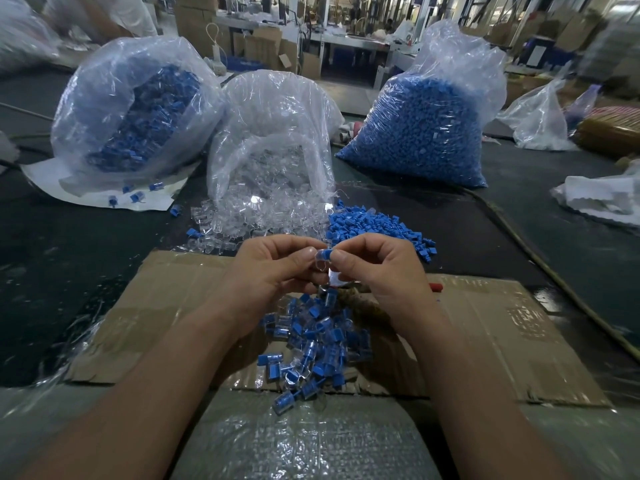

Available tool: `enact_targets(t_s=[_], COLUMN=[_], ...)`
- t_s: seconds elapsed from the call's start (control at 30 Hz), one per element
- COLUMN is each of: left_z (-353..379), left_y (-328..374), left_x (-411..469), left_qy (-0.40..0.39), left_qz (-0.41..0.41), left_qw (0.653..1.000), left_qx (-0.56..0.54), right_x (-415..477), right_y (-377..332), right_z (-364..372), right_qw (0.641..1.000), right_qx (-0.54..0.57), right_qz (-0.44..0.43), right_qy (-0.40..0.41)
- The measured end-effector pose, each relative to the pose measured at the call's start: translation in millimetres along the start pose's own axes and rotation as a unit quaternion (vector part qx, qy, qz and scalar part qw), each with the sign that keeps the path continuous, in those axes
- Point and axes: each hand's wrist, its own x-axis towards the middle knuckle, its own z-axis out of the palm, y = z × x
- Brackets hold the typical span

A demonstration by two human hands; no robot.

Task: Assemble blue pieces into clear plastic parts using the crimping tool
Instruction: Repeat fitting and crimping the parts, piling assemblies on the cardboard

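At the back of the dark desk [52, 271], three see-through bags in a row. In the left bag [138, 109], slumped open on a white sheet [97, 194], clear shells with blue inserts, with a few loose ones on the sheet. In the middle bag [273, 140], clear plastic parts only, spilling from its mouth into a clear heap [225, 220] on the desk. In the right bag [426, 133], packed full, small blue pieces. Just in front of it, a loose blue pile [374, 230] touching the clear heap.

Nearer, on flattened cardboard [485, 323], a mound of joined units [311, 341], blue set in clear. Bubble wrap [304, 441] at the near edge.

Above that mound, held in the air: left grip [273, 268] pinched on one clear plastic part [320, 264], right grip [381, 271] pinched on a blue piece [325, 253]. Blue piece touching the clear plastic part's upper end. Seated inside or only pressed against it, impossible to tell.
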Motion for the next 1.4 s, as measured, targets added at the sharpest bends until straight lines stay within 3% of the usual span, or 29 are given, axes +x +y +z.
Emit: enact_targets(t_s=[0.27, 0.63, 0.87, 1.4], left_z=[1, 4, 3, 4], left_y=[2, 5, 2, 5], left_x=[-1, -3, -2, -2], left_qy=[0.001, 0.023, 0.073, 0.044], left_qz=[-0.015, 0.027, 0.022, -0.015], left_qw=[1.000, 0.999, 0.994, 0.999], left_qx=[-0.019, 0.010, 0.080, -0.006], right_x=[-1, 0, 0, 0], right_y=[1, 4, 6, 18], right_z=[0, 1, 6, 6], right_qw=[0.992, 0.995, 0.999, 0.980], right_qx=[0.096, 0.086, -0.005, -0.110], right_qz=[0.042, 0.017, -0.016, -0.161], right_qy=[-0.067, -0.040, -0.041, 0.029])
